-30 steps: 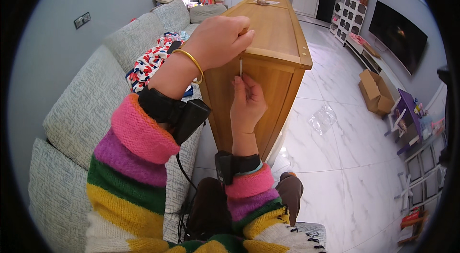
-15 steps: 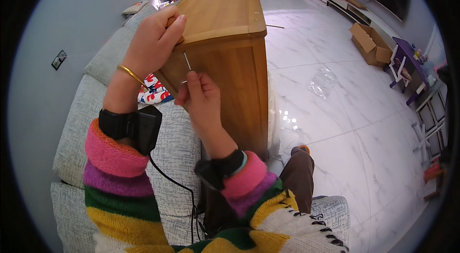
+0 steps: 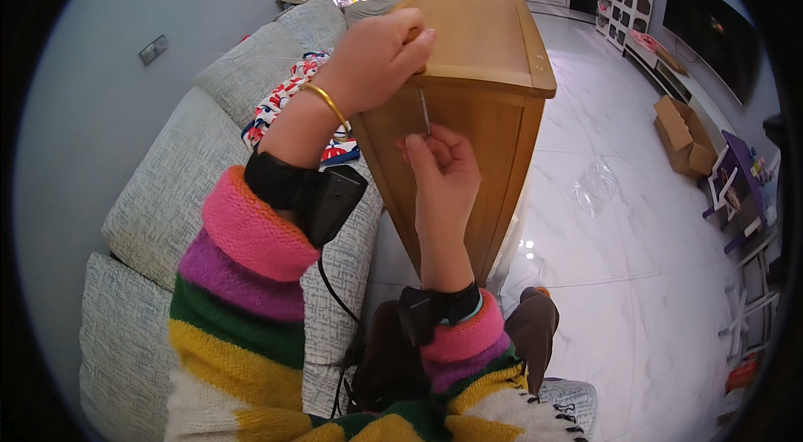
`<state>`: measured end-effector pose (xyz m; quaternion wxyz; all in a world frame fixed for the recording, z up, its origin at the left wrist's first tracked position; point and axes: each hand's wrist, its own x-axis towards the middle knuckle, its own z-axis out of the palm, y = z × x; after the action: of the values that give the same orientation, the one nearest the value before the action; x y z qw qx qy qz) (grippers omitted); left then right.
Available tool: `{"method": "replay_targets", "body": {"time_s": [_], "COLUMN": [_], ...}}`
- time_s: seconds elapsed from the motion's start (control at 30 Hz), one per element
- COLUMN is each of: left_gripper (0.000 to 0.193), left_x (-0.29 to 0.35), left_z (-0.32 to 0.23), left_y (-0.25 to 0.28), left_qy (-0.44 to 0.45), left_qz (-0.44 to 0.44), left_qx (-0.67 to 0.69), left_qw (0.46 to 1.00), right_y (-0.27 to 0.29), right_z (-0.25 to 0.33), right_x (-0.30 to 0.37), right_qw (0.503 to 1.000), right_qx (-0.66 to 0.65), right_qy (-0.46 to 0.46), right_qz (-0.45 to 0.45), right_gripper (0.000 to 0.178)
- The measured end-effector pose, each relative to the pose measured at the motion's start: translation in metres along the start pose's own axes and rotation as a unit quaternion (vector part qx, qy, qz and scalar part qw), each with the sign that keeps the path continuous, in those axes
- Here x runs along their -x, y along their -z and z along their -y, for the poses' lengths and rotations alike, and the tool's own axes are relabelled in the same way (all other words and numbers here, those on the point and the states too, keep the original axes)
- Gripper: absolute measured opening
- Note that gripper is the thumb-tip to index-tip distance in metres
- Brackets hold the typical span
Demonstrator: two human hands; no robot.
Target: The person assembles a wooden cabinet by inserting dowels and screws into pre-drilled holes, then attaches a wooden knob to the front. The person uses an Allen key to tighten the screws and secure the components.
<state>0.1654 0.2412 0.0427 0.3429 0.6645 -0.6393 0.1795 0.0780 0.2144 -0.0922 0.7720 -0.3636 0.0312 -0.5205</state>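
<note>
A wooden cabinet (image 3: 477, 36) with a smooth honey-brown surface stands in front of me. My left hand (image 3: 381, 53) is closed at its near left corner, around a small brown wooden part (image 3: 413, 34) that mostly hides in the fingers; its shape I cannot make out. Just below that corner, my right hand (image 3: 447, 170) pinches a thin silvery hex key (image 3: 425, 112). The key's long shaft points up, its tip meeting the underside of the cabinet's overhanging edge. My fingers cover the key's lower end.
A pale grey sofa (image 3: 167, 183) runs along the left, with a red, white and blue patterned cloth (image 3: 280, 99) on it. To the right, clear plastic wrapping (image 3: 595, 189) lies on the marble-look floor (image 3: 585, 250). Farther off are an open cardboard box (image 3: 684, 137) and a purple table (image 3: 743, 166).
The whole view has swung, so cabinet and hands appear farther right. The hex key's short bent end, visible before, is now hidden in my right fingers. Both hands keep their grips.
</note>
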Motion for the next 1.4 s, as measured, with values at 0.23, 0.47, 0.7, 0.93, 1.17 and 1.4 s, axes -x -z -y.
{"method": "replay_targets", "body": {"time_s": [0.23,0.47,0.7,0.93,1.17,1.4], "left_gripper": [0.026,0.026,0.026,0.024,0.025,0.025], "left_x": [-0.002,-0.001,-0.001,-0.005,-0.004,-0.004], "left_z": [0.004,0.002,0.002,0.005,0.003,0.003], "left_y": [-0.002,-0.002,-0.002,0.001,0.0,0.001], "left_qy": [-0.009,0.012,-0.007,-0.039,-0.034,-0.053], "left_qz": [-0.001,0.008,0.006,0.033,0.025,0.035], "left_qx": [-0.022,0.001,0.0,-0.012,0.003,-0.023], "left_qw": [1.0,1.0,1.0,0.999,0.999,0.998], "right_y": [0.02,0.029,0.017,0.008,0.0,0.008], "right_z": [-0.008,-0.012,-0.005,-0.003,-0.007,-0.021], "right_x": [-0.012,-0.02,-0.017,-0.027,-0.017,-0.014], "right_qw": [0.913,0.817,0.978,0.878,0.997,0.976], "right_qx": [0.312,0.419,0.176,-0.351,-0.013,0.172], "right_qy": [0.261,0.396,0.107,-0.305,-0.059,0.128], "right_qz": [0.038,0.029,0.019,0.109,-0.058,-0.036], "right_gripper": [0.02,0.012,0.017,0.024,0.016,0.019]}}
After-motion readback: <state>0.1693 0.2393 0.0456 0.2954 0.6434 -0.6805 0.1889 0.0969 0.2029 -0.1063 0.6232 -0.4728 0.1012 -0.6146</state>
